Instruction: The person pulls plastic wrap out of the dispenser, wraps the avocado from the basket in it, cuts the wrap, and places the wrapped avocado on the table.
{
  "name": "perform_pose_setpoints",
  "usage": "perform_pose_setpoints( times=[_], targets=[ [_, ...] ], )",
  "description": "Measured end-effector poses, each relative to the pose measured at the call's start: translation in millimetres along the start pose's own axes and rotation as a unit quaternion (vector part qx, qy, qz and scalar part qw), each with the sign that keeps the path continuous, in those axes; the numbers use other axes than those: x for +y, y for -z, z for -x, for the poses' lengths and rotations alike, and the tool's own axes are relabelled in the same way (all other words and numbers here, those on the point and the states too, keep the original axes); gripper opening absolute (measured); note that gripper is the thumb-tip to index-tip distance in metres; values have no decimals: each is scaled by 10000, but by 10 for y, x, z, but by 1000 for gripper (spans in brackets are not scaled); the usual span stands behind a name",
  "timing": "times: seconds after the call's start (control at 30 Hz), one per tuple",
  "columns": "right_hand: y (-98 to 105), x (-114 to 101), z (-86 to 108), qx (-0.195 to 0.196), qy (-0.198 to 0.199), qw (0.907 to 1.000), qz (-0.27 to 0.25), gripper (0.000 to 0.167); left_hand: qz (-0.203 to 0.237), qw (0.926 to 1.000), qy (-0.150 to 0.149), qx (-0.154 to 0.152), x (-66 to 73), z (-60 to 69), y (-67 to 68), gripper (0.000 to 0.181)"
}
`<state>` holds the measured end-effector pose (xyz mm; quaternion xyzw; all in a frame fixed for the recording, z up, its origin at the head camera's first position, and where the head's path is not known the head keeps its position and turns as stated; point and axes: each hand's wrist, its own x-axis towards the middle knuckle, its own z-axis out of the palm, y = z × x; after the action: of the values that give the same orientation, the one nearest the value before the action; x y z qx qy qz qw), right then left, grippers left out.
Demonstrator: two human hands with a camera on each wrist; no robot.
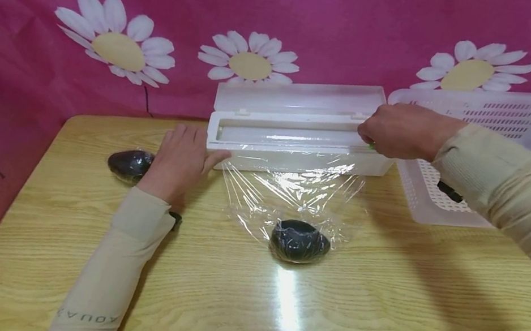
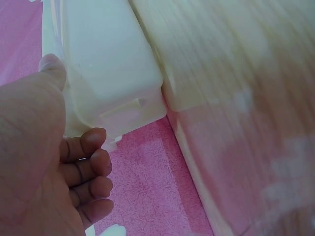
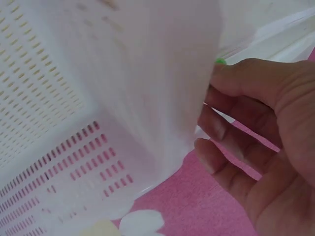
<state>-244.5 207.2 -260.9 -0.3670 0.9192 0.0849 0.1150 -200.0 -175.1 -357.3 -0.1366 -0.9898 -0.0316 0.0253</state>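
A white cling film box (image 1: 292,161) stands on the table with its lid (image 1: 301,99) raised. Clear film (image 1: 293,189) stretches from its front edge down over a dark, egg-shaped fruit, which looks like an avocado (image 1: 300,242). My left hand (image 1: 181,161) is at the box's left end, thumb on the front rim; in the left wrist view the other fingers (image 2: 93,187) are loosely bent beside that end. At the right end, my right hand (image 1: 401,131) pinches a small green slider (image 1: 371,145), mostly hidden by thumb and fingers. Another dark fruit (image 1: 129,164), seemingly film-wrapped, lies left, partly behind my left hand.
A white perforated plastic basket (image 1: 424,209) stands at the right, close against the box and under my right forearm. Behind the wooden table (image 1: 223,308) hangs a magenta cloth (image 1: 338,22) with large daisies.
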Motion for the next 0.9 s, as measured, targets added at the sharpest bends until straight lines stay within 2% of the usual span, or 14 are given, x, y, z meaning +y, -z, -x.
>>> perform_pose_setpoints(
  times=[0.33, 0.6, 0.9],
  targets=[
    [1, 41, 27, 13, -22, 9999, 170, 16, -31, 9998, -81, 185, -17, 11, -19, 63],
    [1, 91, 47, 278, 335, 9954, 848, 16, -50, 9997, -108, 191, -2, 0, 3, 64],
    [36, 69, 61, 71, 250, 9977, 633, 14, -75, 10000, -36, 7, 3, -1, 18, 65]
  ],
)
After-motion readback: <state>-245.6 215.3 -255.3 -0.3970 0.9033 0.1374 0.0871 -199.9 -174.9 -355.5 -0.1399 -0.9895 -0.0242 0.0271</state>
